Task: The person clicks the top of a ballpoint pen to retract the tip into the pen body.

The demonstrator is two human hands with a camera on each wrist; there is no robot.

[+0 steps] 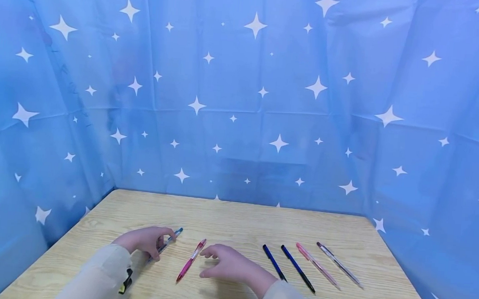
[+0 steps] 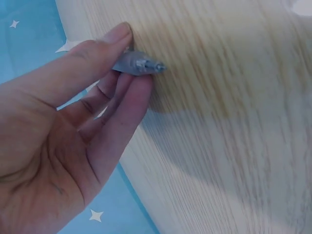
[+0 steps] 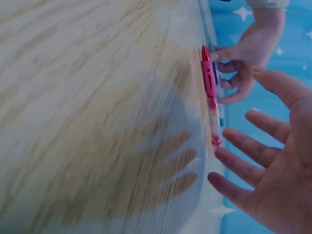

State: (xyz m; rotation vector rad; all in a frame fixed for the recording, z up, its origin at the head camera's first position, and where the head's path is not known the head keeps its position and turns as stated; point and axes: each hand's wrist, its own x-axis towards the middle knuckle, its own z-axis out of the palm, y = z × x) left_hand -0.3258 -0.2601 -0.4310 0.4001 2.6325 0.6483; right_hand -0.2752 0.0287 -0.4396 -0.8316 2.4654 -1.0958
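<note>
My left hand (image 1: 147, 240) pinches a clear pen with a blue end (image 1: 168, 242) between thumb and fingers at the left of the table. In the left wrist view the pen's grey tip (image 2: 141, 64) pokes out past the thumb, while the fingers hide most of its barrel. A pink pen (image 1: 191, 260) lies slanted on the table between my two hands. Just right of it, my right hand (image 1: 231, 267) hovers with fingers spread and nothing in its grasp. The right wrist view shows the pink pen (image 3: 209, 80) beyond these spread fingers (image 3: 243, 163).
Two dark blue pens (image 1: 298, 268), a light pink pen (image 1: 318, 265) and a clear pen with a dark end (image 1: 340, 264) lie slanted on the right of the wooden table (image 1: 234, 218). A blue star-patterned curtain (image 1: 240, 135) hangs behind and at both sides.
</note>
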